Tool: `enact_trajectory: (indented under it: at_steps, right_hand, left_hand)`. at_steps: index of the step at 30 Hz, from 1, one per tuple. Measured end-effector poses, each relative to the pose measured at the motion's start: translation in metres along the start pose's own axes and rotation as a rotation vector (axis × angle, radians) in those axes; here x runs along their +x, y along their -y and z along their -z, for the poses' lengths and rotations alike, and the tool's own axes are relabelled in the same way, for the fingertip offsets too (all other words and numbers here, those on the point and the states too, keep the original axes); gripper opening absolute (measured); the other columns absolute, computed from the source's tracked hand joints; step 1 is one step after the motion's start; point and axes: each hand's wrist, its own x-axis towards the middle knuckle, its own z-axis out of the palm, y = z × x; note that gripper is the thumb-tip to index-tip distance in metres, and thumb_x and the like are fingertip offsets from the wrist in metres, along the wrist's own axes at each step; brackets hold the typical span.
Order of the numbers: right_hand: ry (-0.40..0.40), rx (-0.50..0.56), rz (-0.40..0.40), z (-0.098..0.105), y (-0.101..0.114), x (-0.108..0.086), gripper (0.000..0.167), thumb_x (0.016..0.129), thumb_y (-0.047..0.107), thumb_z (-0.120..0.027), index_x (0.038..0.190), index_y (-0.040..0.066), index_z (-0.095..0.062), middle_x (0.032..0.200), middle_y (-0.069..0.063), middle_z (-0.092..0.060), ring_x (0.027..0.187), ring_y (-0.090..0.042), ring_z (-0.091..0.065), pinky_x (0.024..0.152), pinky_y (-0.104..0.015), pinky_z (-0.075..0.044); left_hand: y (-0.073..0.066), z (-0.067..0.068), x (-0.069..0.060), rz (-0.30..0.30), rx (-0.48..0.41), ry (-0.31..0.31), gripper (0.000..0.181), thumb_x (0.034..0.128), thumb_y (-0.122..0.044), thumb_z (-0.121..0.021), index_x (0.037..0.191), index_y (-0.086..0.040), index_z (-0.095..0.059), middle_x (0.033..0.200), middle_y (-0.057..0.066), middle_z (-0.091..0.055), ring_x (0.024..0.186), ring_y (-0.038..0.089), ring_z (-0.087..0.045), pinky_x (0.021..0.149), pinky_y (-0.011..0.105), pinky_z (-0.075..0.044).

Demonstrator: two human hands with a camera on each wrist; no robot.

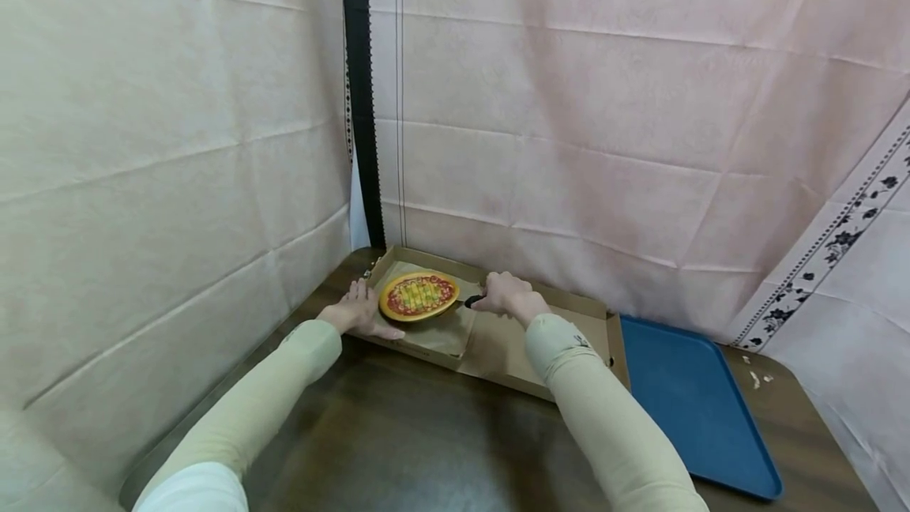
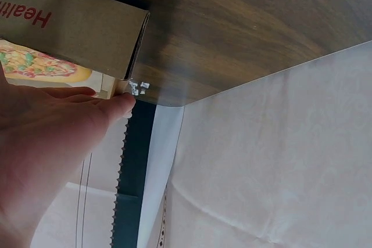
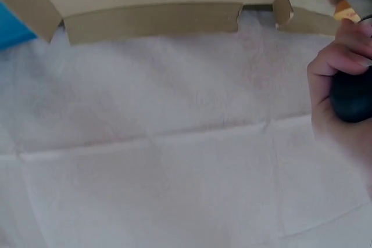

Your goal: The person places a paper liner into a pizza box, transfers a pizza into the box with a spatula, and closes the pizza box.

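Observation:
A toy-like pizza [image 1: 419, 295] with a yellow crust and red, yellow and green topping is in the left half of an open cardboard pizza box [image 1: 498, 346]. My left hand [image 1: 361, 312] rests on the box's left side, fingers extended along the wall and thumb spread toward the front edge. In the left wrist view, that hand [image 2: 64, 120] touches the box wall near a corner. My right hand [image 1: 506, 295] grips the black handle [image 3: 351, 94] of a utensil pointing at the pizza's right edge. The utensil's head is blurred or hidden, so its kind is unclear.
A blue tray [image 1: 700, 401] lies right of the box on the dark wooden table [image 1: 398, 433]. Pale cloth curtains [image 1: 604, 117] hang close behind and left of the box. Small white scraps [image 1: 755, 379] lie beyond the tray.

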Motion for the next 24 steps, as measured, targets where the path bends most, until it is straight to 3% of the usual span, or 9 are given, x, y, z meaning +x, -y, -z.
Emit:
enact_trajectory:
  at_steps: [8,16,24]
  right_hand:
    - [0.019,-0.036,-0.016,0.020,-0.003,-0.005,0.028,0.087,0.042,-0.069,0.084,0.014,-0.065,0.080,-0.005,-0.069,0.064,-0.015,-0.065,0.054,-0.027,-0.052]
    - [0.018,-0.092,-0.013,0.024,-0.005,-0.011,0.032,0.085,0.045,-0.070,0.084,0.014,-0.065,0.075,-0.004,-0.065,0.061,-0.016,-0.064,0.053,-0.027,-0.050]
    - [0.011,-0.142,0.002,0.033,-0.004,-0.015,0.036,0.083,0.048,-0.071,0.077,0.013,-0.064,0.076,-0.008,-0.073,0.056,-0.014,-0.061,0.060,-0.032,-0.049]
  left_hand:
    - [0.002,0.000,0.000,-0.012,0.004,0.001,0.125,0.0741,-0.079,-0.057,0.148,0.013,-0.016,0.154,0.039,-0.002,0.145,0.050,-0.007,0.119,0.055,-0.020]
    - [0.002,-0.003,0.002,-0.016,0.024,0.005,0.126,0.0734,-0.081,-0.056,0.148,0.013,-0.017,0.154,0.038,-0.004,0.145,0.050,-0.009,0.118,0.054,-0.022]
    - [0.002,-0.001,0.002,0.000,0.045,0.007,0.126,0.0742,-0.081,-0.054,0.148,0.014,-0.017,0.155,0.038,-0.003,0.146,0.050,-0.008,0.119,0.053,-0.020]
